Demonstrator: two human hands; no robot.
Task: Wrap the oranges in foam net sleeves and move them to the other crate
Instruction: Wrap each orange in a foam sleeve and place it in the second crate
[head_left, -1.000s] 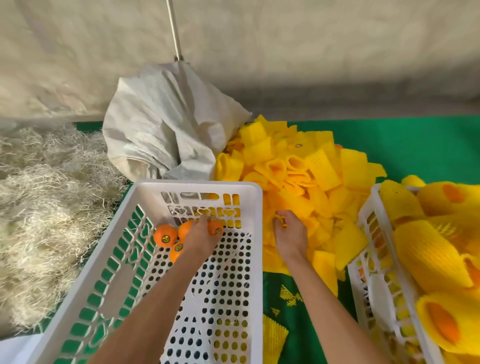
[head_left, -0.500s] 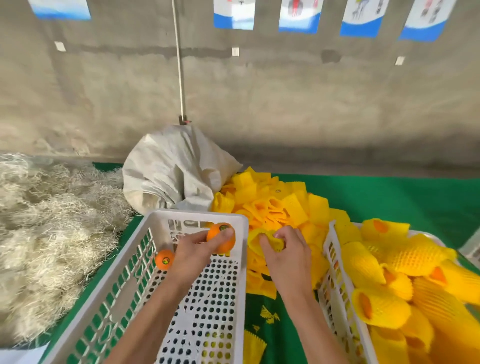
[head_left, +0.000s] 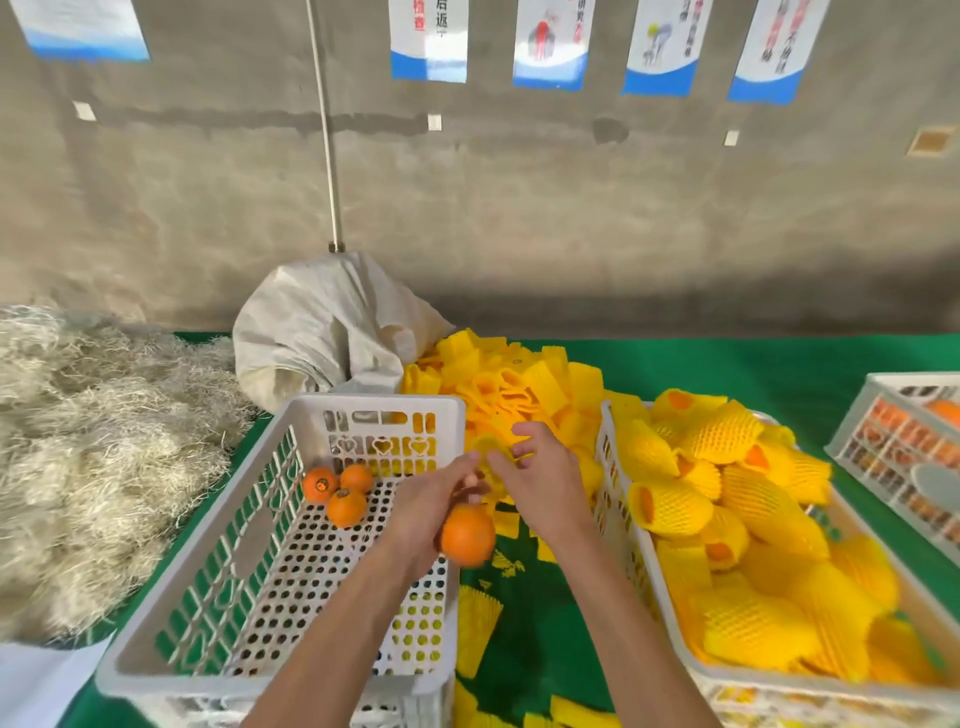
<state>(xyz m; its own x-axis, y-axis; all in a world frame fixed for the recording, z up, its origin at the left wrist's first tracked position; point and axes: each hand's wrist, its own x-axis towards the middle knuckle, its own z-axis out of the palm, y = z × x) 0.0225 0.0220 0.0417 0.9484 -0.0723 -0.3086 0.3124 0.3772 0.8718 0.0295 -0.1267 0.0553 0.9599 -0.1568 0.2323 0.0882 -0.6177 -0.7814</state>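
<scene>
My left hand (head_left: 423, 512) holds a bare orange (head_left: 467, 535) over the right rim of the white source crate (head_left: 234, 587). Its fingertips also reach a yellow foam net sleeve (head_left: 491, 451), which my right hand (head_left: 545, 488) pinches between the two crates. Three more oranges (head_left: 337, 491) lie in the far left corner of the source crate. On the right, the second white crate (head_left: 608, 457) is full of oranges wrapped in yellow sleeves (head_left: 727, 519). A pile of loose yellow sleeves (head_left: 519, 384) lies behind my hands.
A crumpled white sack (head_left: 322, 327) stands behind the source crate. Pale shredded straw (head_left: 93, 441) covers the left. A third crate (head_left: 904, 447) sits at the right edge. Green cloth (head_left: 779, 364) covers the table, and a few flat sleeves (head_left: 478, 623) lie between the crates.
My left hand lifted an orange out of the source crate and carried it right to the sleeve. My right hand picked a sleeve from the pile and raised it.
</scene>
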